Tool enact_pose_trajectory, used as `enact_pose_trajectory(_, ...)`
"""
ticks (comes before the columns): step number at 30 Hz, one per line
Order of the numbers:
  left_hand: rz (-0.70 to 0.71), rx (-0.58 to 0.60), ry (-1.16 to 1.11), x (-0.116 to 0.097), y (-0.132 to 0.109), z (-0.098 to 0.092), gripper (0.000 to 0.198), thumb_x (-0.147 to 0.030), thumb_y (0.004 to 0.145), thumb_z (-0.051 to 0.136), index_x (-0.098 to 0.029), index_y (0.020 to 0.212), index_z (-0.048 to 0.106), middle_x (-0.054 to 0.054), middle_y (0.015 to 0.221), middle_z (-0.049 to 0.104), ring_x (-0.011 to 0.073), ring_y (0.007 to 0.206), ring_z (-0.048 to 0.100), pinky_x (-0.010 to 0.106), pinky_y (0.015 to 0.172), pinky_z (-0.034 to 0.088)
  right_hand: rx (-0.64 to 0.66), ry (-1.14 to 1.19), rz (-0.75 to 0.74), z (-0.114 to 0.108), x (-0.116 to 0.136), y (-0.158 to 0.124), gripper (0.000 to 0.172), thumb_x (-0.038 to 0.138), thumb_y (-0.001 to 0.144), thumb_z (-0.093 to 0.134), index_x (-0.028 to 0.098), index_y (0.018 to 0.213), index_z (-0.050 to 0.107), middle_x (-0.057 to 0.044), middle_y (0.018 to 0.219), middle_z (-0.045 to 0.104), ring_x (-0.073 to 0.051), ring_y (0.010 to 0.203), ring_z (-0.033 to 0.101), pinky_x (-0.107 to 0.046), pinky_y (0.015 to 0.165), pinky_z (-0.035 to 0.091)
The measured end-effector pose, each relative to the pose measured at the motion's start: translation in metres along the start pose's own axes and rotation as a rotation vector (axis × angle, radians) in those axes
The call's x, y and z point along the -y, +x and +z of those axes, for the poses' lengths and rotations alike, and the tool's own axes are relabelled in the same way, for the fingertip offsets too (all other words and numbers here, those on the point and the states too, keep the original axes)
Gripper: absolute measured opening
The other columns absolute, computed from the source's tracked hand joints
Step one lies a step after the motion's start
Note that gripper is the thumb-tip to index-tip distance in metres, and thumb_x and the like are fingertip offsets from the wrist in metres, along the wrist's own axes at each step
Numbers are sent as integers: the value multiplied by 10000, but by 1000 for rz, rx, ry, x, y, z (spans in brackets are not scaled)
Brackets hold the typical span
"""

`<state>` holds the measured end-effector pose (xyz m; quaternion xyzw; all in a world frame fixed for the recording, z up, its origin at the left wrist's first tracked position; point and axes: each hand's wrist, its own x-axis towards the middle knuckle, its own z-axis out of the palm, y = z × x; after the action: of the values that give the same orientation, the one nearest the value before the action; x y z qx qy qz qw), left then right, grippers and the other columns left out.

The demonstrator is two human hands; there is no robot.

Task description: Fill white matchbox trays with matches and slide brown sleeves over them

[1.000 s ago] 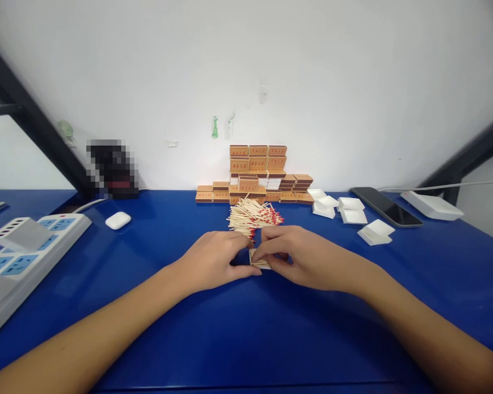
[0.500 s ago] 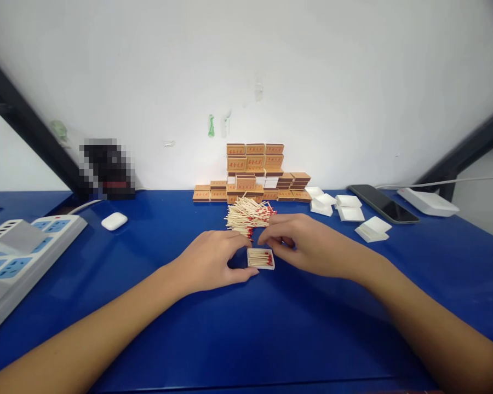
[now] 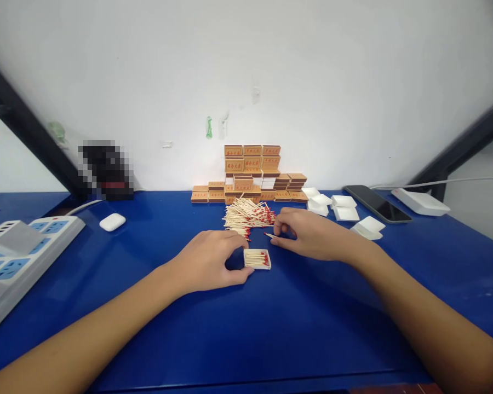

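Observation:
A small white matchbox tray (image 3: 257,259) lies on the blue table (image 3: 246,328), partly filled with red-tipped matches. My left hand (image 3: 207,261) curls round the tray's left side, thumb and forefinger touching it. My right hand (image 3: 308,234) sits just behind and right of the tray, at the edge of a loose heap of matches (image 3: 248,214). Its fingertips are pinched on a single match (image 3: 270,235) lying on the table.
Stacked brown matchboxes (image 3: 250,172) stand against the wall. Several empty white trays (image 3: 340,210) lie at the right, then a black phone (image 3: 377,203) and a white device (image 3: 419,201). At the left are a power strip (image 3: 20,246) and a white earbud case (image 3: 112,221).
My right hand has left the tray and moved back and right to the match heap. The tray, hidden under both hands before, now shows beside my left hand.

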<state>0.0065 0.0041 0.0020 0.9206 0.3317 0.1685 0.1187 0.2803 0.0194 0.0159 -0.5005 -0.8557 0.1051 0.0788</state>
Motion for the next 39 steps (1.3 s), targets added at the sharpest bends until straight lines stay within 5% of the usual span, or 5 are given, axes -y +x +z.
enact_pose_trajectory(17, 23, 1, 47, 2, -1, 1, 326, -421, 904, 696, -207, 1148, 729, 10, 861, 714, 171, 717, 643, 296, 636, 441, 0, 94, 9, -3, -1, 2, 224, 370, 997, 571, 215, 837, 597, -46, 850, 647, -184, 726, 554, -331, 664, 394)
enact_pose_trajectory(23, 29, 13, 41, 2, -1, 1, 269, -418, 907, 701, -203, 1069, 712, -10, 817, 674, 160, 690, 616, 301, 613, 418, -48, 302, -86, -8, 28, -3, 210, 368, 1005, 600, 220, 862, 636, 2, 789, 631, -147, 685, 532, -290, 623, 388)
enact_pose_trajectory(29, 25, 18, 57, 3, 0, 2, 253, -439, 901, 702, -192, 892, 650, -5, 816, 664, 159, 691, 607, 302, 596, 408, 27, 249, -159, 7, 51, -8, 129, 258, 988, 621, 213, 870, 645, -18, 911, 694, -152, 779, 589, -292, 685, 416)
enact_pose_trajectory(35, 11, 24, 31, 0, 1, 0, 277, -430, 908, 700, -201, 1063, 714, 1, 828, 690, 160, 681, 622, 292, 618, 442, -109, 102, -108, -4, 27, -5, 170, 266, 999, 558, 218, 848, 619, -46, 881, 679, -189, 796, 592, -322, 696, 406)
enact_pose_trajectory(39, 10, 32, 49, -1, 1, 0, 285, -422, 908, 708, -197, 1081, 725, 8, 842, 695, 166, 701, 631, 294, 640, 454, -45, 48, -55, -6, 7, -3, 115, 226, 972, 548, 217, 901, 638, -67, 926, 678, -207, 810, 597, -333, 712, 419)
